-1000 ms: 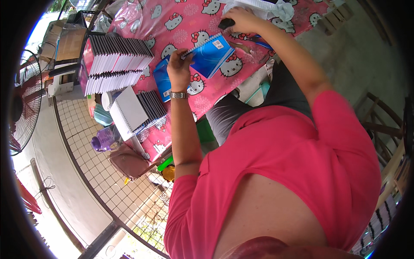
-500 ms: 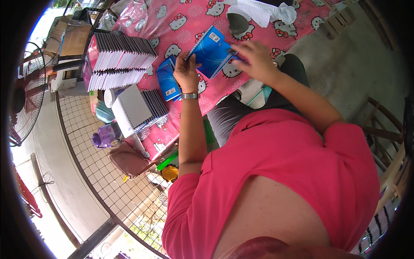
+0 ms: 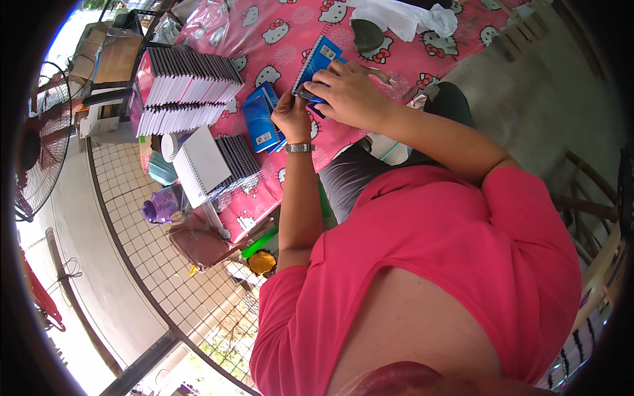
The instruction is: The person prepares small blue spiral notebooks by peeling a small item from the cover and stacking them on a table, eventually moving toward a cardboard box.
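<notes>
A blue spiral notebook (image 3: 323,55) lies tilted on the pink patterned tablecloth, its coil along the left edge. My left hand (image 3: 292,119), with a metal watch at the wrist, pinches the near end of that coil. My right hand (image 3: 353,94) reaches across the cover, closed on a small pair of pliers (image 3: 304,94). The pliers' dark jaws touch or nearly touch the coil end by my left fingertips. Much of the cover is hidden under my right hand. Just left of my left hand, several more blue notebooks (image 3: 259,120) overlap in a small pile.
Tall stacks of bound notebooks (image 3: 185,82) stand at the left, with white-covered spiral notebooks (image 3: 201,162) nearer me. White paper (image 3: 389,16) and a dark grey piece (image 3: 365,36) lie at the far side. Beyond the table's left are a fan (image 3: 43,142) and a purple bottle (image 3: 162,206).
My right hand has moved left over the notebook, bringing the pliers to the coil's near end. My left hand has shifted slightly right and nearer me.
</notes>
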Tool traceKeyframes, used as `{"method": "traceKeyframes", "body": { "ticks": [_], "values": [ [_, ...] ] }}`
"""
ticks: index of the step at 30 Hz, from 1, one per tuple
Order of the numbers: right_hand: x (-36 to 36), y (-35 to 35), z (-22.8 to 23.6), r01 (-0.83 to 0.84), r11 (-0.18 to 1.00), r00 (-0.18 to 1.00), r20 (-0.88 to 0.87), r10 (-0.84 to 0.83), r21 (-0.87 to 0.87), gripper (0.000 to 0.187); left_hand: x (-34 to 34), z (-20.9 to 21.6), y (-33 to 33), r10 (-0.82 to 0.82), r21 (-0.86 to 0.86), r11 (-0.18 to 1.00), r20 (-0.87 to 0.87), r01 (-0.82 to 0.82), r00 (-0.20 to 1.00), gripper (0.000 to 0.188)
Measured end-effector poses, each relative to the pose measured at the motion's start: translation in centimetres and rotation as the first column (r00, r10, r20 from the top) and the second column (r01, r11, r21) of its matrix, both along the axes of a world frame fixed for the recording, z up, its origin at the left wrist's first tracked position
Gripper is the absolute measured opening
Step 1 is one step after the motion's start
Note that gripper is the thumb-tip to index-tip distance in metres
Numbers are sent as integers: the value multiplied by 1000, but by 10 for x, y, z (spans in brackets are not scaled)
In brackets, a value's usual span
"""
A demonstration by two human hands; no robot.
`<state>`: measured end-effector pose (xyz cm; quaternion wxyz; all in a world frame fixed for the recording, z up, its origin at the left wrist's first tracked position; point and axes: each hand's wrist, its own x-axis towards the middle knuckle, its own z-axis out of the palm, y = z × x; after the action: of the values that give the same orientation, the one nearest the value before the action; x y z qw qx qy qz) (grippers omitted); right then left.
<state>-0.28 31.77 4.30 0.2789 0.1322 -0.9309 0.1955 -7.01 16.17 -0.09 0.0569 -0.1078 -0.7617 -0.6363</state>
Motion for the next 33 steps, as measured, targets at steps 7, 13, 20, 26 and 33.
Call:
{"method": "traceKeyframes", "body": {
  "ticks": [7,13,20,26,33],
  "values": [
    [-5,5,-13,64,585,742,430,514,-808,33,8,2,-7,63,-223,964,-345,-147,937,14],
    [30,94,-52,152,951,955,289,-71,-269,30,-5,32,-61,457,78,887,-24,-454,889,21],
    [2,143,-33,142,984,990,22,-141,-108,29,-10,-17,-143,302,-804,415,-319,-425,898,29],
    [-71,222,-24,587,798,796,-84,-600,-136,17,-4,13,-11,-208,-705,657,-511,-268,834,24],
    [-106,207,-33,541,836,758,377,-532,92,21,21,14,30,-494,-894,447,-233,14,838,27]
  ]
}}
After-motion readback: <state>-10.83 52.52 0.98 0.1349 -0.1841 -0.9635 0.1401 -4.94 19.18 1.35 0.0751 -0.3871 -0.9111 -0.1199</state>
